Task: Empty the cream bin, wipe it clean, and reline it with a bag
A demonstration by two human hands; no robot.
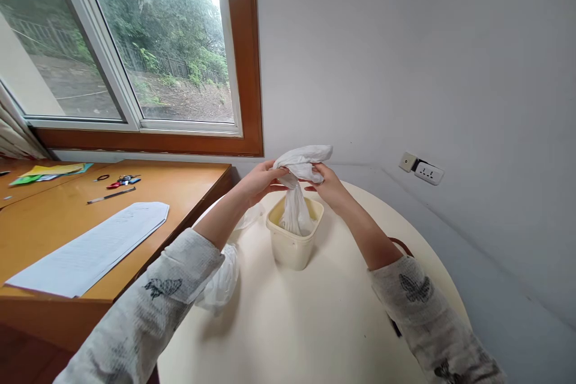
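A white plastic bag (297,207) hangs with its lower part inside a cream plastic bin (292,249) on the round table. Its gathered upper end is bunched above the bin's rim between my hands. From the left, my left hand (263,181) grips the bunched plastic with thumb and fingers. On the other side, my right hand (327,185) has its fingers closed round the right part of the same bunch. The bag narrows to a twisted neck just below my hands. How much of it lies at the bottom of the bin is hidden.
More crumpled clear-white plastic bags (225,279) lie on the round table (342,324) left of the bin. A wooden desk (193,186) at left carries papers (99,246), a pen (111,195) and keys (123,180). A wall socket (429,172) is at right.
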